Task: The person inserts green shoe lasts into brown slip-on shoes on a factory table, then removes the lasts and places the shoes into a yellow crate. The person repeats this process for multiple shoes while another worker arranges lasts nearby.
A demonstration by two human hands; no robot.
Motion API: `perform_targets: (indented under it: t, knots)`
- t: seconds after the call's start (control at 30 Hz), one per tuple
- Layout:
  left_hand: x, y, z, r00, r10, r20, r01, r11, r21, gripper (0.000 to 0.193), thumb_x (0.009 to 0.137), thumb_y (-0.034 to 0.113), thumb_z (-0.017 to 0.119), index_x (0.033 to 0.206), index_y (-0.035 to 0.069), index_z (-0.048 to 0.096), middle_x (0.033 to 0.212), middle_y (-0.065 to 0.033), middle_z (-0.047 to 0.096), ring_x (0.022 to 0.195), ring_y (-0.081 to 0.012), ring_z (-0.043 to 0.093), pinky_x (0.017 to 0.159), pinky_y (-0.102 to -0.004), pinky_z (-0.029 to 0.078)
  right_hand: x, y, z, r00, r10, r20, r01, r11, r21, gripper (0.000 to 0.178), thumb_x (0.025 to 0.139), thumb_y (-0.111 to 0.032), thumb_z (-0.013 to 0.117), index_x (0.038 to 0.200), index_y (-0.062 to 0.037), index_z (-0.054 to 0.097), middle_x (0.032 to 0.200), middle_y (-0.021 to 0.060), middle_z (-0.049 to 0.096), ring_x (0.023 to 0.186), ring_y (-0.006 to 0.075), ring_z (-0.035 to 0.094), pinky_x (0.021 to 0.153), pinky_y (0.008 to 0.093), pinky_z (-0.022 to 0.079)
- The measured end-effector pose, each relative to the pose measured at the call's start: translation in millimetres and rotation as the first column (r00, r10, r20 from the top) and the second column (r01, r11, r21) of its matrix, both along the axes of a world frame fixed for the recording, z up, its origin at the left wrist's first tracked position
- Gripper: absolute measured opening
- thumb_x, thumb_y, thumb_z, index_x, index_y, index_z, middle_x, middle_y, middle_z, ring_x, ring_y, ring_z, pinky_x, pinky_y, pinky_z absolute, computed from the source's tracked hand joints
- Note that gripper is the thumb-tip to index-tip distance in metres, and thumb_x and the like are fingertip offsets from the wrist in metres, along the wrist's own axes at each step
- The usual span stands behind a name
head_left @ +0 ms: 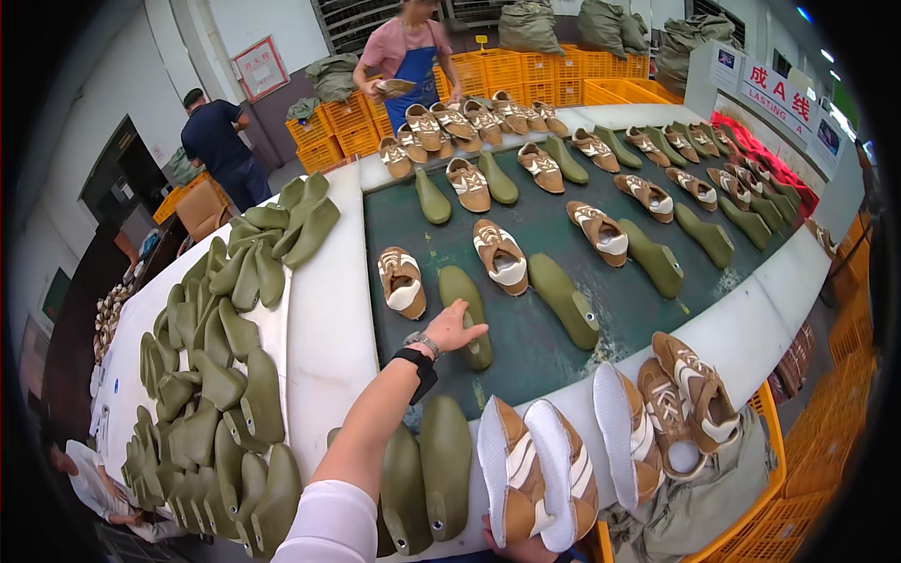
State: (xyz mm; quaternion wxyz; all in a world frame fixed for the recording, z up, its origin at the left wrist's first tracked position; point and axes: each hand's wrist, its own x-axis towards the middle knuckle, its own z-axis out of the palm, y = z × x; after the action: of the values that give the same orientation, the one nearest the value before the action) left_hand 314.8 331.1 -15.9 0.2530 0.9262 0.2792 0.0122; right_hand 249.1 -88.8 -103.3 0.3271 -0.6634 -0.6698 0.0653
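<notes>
My left hand [450,328] lies over an olive shoe last [458,284], which sits on the dark green work surface [511,361] near its close edge. Thumb apart from the fingers, pointing right past the last's edge; fingertips hidden, so I cannot tell whether my grip is closed. Same wrist: metal watch [422,343], black band [421,372].

My right hand [518,546] is only partly visible at the lower edge, under two tipped sneakers [556,469], brown and white, soles facing left. Its grip: cannot tell.

Just left of the last under my left hand: an upright brown sneaker [402,286]. To its right: another sneaker [499,258], then a second last [563,300]. Farther rows mix sneakers and lasts across the green.

Between my left forearm and the tipped pair: near lasts [444,460]. Right of the pair: a third tipped sneaker [615,441] and two more sneakers [666,413], beside grey-green cloth [704,497] in an orange crate [771,422].

Left: a white table [324,328] bearing a heap of lasts [202,375]. Far side: clustered sneakers [460,124]; behind them, a person in a blue apron [415,70] holding footwear; stacked orange crates [554,70] with sacks [535,26] on top.
</notes>
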Motion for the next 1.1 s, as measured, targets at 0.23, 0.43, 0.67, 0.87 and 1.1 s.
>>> perform_targets:
  t: [0.23, 0.43, 0.67, 0.87, 1.1]
  knots:
    - [-34, -40, 33, 0.96, 0.038, -0.278, -0.063, 0.995, -0.082, 0.097, 0.08, 0.067, 0.051, 0.146, 0.003, 0.019, 0.149, -0.0227, 0.022, 0.138, -0.0431, 0.015, 0.112, -0.0445, 0.021, 0, 1, 7, 0.996, -0.06, -0.066, 0.063, 0.997, 0.052, 0.025, 0.079, -0.029, 0.062, 0.096, -0.0105, 0.064, 0.091, 0.0116, 0.061, 0.088, 0.0333, 0.058, 0.077, 0.0438, 0.048]
    - [-121, -66, 102, 0.972, -0.156, -0.174, 0.19, 0.962, 0.196, 0.076, 0.083, 0.052, 0.058, 0.139, 0.006, 0.036, 0.137, -0.022, 0.039, 0.13, -0.043, 0.03, 0.109, -0.046, 0.026, 0, -1, 25, 0.993, -0.077, 0.085, 0.078, 0.997, -0.01, 0.028, 0.08, -0.032, 0.062, 0.098, -0.0106, 0.065, 0.103, 0.0128, 0.061, 0.097, 0.0355, 0.057, 0.084, 0.0445, 0.047]
    - [-287, -203, 108, 0.983, -0.141, 0.113, 0.109, 0.96, 0.257, 0.066, 0.082, 0.043, 0.064, 0.136, 0.012, 0.041, 0.133, -0.0191, 0.045, 0.126, -0.0448, 0.035, 0.103, -0.0498, 0.034, -2, -3, 38, 0.991, -0.055, 0.118, 0.051, 0.998, 0.031, 0.028, 0.077, -0.019, 0.065, 0.103, -0.0108, 0.06, 0.113, 0.0133, 0.058, 0.104, 0.0348, 0.056, 0.088, 0.0441, 0.045]
    - [-355, -290, 43, 0.863, 0.435, 0.256, -0.447, 0.894, -0.014, 0.071, 0.083, 0.043, 0.064, 0.138, 0.007, 0.037, 0.135, -0.0225, 0.043, 0.126, -0.047, 0.035, 0.106, -0.0502, 0.03, -18, -11, 57, 0.972, 0.22, 0.078, -0.195, 0.95, -0.243, 0.029, 0.086, -0.017, 0.057, 0.113, -0.0091, 0.059, 0.122, 0.0217, 0.054, 0.081, 0.0407, 0.062, 0.067, 0.0429, 0.052]
    - [-397, -298, 23, 0.665, 0.529, 0.527, -0.698, 0.692, 0.186, 0.06, 0.078, 0.032, 0.069, 0.127, 0.004, 0.049, 0.127, -0.0211, 0.05, 0.123, -0.0419, 0.042, 0.106, -0.0484, 0.031, -24, 10, 47, 0.971, 0.237, -0.017, -0.238, 0.971, -0.022, 0.019, 0.084, -0.015, 0.062, 0.102, -0.0079, 0.059, 0.106, 0.0178, 0.057, 0.078, 0.0396, 0.061, 0.065, 0.0427, 0.051]
